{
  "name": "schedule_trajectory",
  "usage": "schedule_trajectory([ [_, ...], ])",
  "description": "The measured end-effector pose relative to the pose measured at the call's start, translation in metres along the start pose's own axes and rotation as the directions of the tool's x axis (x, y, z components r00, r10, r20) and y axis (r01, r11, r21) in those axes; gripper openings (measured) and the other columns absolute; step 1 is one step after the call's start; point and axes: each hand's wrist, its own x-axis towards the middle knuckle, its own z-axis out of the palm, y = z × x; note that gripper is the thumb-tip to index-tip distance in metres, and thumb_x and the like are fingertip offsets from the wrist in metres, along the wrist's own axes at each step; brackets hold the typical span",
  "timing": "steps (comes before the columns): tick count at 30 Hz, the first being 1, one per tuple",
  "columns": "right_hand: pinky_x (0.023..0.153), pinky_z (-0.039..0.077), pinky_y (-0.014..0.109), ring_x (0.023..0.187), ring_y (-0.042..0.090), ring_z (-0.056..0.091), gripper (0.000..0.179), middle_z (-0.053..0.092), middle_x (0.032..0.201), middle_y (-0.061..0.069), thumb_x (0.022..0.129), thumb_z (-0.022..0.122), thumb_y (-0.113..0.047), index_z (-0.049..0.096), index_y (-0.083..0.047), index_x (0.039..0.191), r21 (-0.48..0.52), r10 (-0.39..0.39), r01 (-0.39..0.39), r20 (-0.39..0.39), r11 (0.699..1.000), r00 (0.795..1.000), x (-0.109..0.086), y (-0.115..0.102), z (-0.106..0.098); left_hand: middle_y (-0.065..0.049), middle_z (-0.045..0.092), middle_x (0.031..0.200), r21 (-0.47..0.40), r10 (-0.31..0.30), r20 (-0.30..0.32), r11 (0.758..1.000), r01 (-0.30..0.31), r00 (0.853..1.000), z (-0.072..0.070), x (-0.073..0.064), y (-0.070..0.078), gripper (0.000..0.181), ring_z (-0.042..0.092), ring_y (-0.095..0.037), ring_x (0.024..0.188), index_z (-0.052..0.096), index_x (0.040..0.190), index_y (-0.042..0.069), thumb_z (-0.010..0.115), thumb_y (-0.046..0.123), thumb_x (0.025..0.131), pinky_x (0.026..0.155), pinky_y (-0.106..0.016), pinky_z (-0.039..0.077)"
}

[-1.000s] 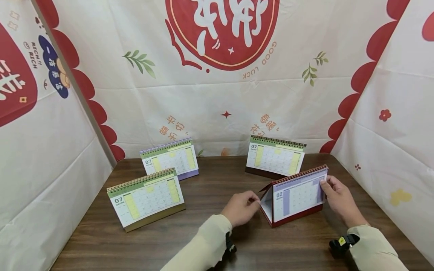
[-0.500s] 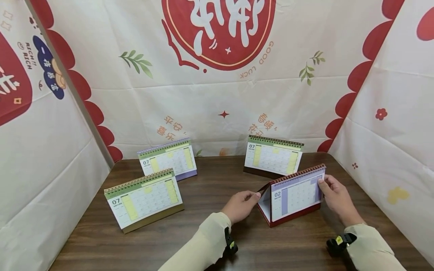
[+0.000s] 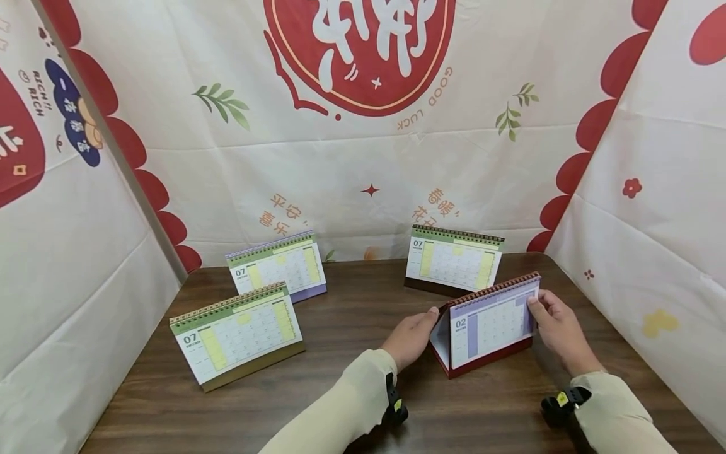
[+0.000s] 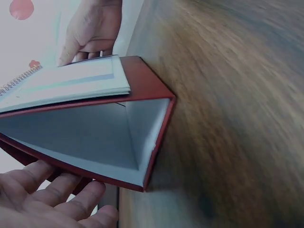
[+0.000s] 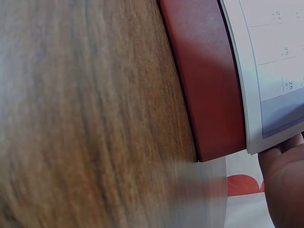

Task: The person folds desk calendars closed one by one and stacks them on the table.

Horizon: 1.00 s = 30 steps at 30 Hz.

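Note:
A red-based desk calendar (image 3: 490, 321) showing month 02 stands on the wooden table (image 3: 351, 328), right of centre. My left hand (image 3: 425, 321) touches its open left end. In the left wrist view the fingers (image 4: 57, 199) lie straight along the outside of the back panel of the calendar (image 4: 95, 137). My right hand (image 3: 535, 309) pinches the right edge of the front pages near the top corner. The right wrist view shows the red base (image 5: 209, 95), the page edge (image 5: 270, 71) and my fingers (image 5: 285, 180) behind it.
Three other desk calendars show month 07: a tan-based one (image 3: 238, 331) at front left, a purple-based one (image 3: 278, 266) behind it, and a dark-based one (image 3: 454, 261) just behind the red calendar. Printed cloth walls (image 3: 363, 157) enclose the table on three sides.
My left hand moved right from a loose curl beside the calendar to touch its left end with straighter fingers. My right hand kept its pinch on the page edge.

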Motion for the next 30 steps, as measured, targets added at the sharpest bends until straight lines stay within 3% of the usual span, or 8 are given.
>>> schedule_trajectory([
  [11, 0.082, 0.046, 0.043, 0.104, 0.032, 0.047, 0.060, 0.050, 0.128, 0.025, 0.106, 0.030, -0.050, 0.042, -0.001, 0.140, 0.022, 0.016, -0.016, 0.005, 1.000, 1.000, -0.001, -0.001, 0.004, 0.009, 0.055, 0.139, -0.025, 0.061, -0.035, 0.998, -0.062, 0.998, 0.000, -0.002, 0.012, 0.058, 0.046, -0.016, 0.133, 0.058, 0.139, 0.024, 0.040, 0.062, 0.100, 0.108, -0.046, 0.037],
  [21, 0.084, 0.046, 0.051, 0.105, 0.035, 0.046, 0.061, 0.049, 0.127, 0.027, 0.106, 0.031, -0.049, 0.041, -0.001, 0.141, 0.028, 0.023, -0.023, 0.008, 0.999, 1.000, -0.002, 0.000, 0.002, 0.013, 0.063, 0.119, -0.062, 0.061, -0.035, 0.996, -0.064, 0.997, 0.003, -0.007, 0.022, 0.048, 0.056, -0.011, 0.114, 0.064, 0.128, 0.029, 0.046, 0.061, 0.098, 0.103, -0.047, 0.041],
  [30, 0.087, 0.045, 0.056, 0.106, 0.036, 0.046, 0.061, 0.048, 0.129, 0.028, 0.106, 0.031, -0.049, 0.040, 0.000, 0.142, 0.042, 0.010, -0.010, -0.001, 0.999, 1.000, -0.002, 0.000, 0.002, 0.012, 0.060, 0.127, -0.051, 0.072, 0.004, 0.996, -0.072, 0.997, 0.003, -0.004, 0.024, 0.055, 0.052, -0.012, 0.123, 0.063, 0.134, 0.030, 0.043, 0.065, 0.097, 0.105, -0.044, 0.040],
])
